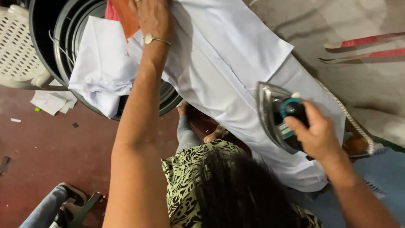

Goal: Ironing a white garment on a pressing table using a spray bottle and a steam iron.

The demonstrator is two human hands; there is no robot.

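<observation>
The right hand [318, 133] is clenched around the dark handle of a silver-soled electric iron with a teal dial [278, 116]; the fingers curl over the grip from above and the thumb lies along its near side. The iron is tipped up on its edge, its shiny soleplate facing left, and it rests against the white cotton garment [228, 71] that is spread across the ironing surface. A braided white cord [350, 116] runs from behind the iron down to the right edge of the garment.

The left hand [154, 17] reaches far forward and lies flat on the upper part of the same white garment, fingers spread rather than gripping, beside a folded orange-red cloth [122, 14] near the top edge. A thin bracelet with a pale oval charm [152, 39] circles this wrist.

The garment's far end droops over a stack of round dark plastic tubs [63, 38], next to a white perforated plastic chair [17, 46]. Scraps of white paper [52, 101] lie on the dark red floor [50, 147] just below the tubs. At the right, two red-and-white strips [367, 41] lie on a grey surface, well apart from the iron. No label or sign is legible.
</observation>
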